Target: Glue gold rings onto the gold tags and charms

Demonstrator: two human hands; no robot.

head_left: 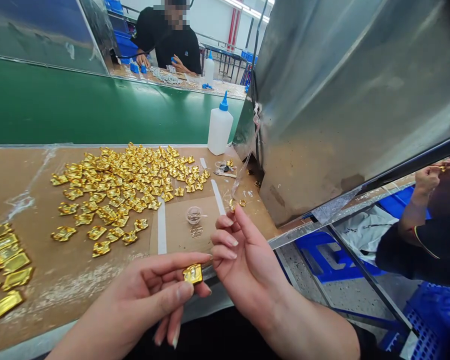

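The left hand (146,287), on the near-left side of the clear cup (192,215), pinches one gold piece (193,274) between thumb and fingers, the remaining fingers loosely bent. This piece is located on the near side of the cup, just beside the right hand (247,255) and apart from it. The right hand, near-right of the cup, is half closed, its thumb and index fingertips raised close together; a small gold part (232,204) shows behind them, and whether they grip it cannot be determined. The thumb and fingers cover part of the held piece. Well to the left of the cup, flat gold parts (11,260) are cut off by the frame edge. A heap of gold parts (123,175) lies left of and beyond the cup, overlapping too densely to separate. The white bottle (220,131) stands beyond the cup, to its right. Farthest beyond, a co-worker (172,42) is partly hidden behind the bench.
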